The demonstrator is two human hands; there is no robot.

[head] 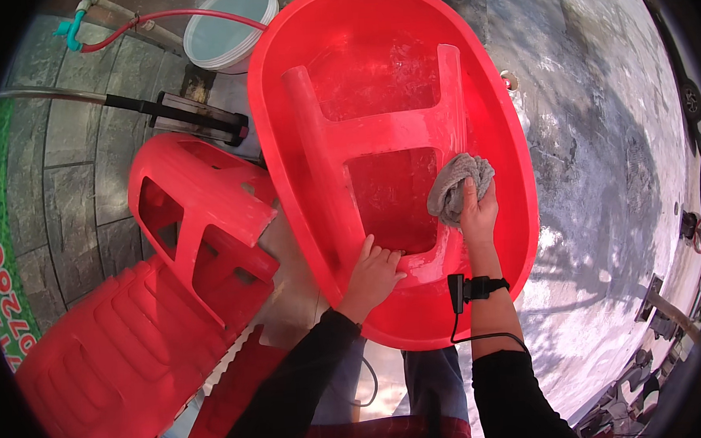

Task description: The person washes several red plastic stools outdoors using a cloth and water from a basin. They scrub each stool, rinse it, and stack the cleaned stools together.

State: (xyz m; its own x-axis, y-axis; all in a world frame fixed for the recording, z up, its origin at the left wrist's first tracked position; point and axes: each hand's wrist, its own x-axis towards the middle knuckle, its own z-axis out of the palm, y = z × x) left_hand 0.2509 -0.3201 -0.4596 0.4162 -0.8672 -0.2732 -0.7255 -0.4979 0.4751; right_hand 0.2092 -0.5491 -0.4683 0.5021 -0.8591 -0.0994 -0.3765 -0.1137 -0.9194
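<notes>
A red plastic stool [390, 135] lies on its side in a large red oval tub [527, 210], its legs pointing away from me. Shallow water [373, 84] shows in the tub around and through the stool's openings. My left hand [374, 276] grips the near left part of the stool, with fingertips at the edge of the lower opening. A bunched grey cloth [451, 184] is in my right hand [479, 217], against the stool's right side. On my right wrist is a black strap [486, 287] with a small device and cable.
Left of the tub, another red stool [172, 169] leans on a stack of red plastic seats [113, 344]. A red hose [197, 12] runs from a turquoise tap [73, 36] to the tub rim, over a white bucket [223, 62] of water. A mop [202, 116] lies nearby.
</notes>
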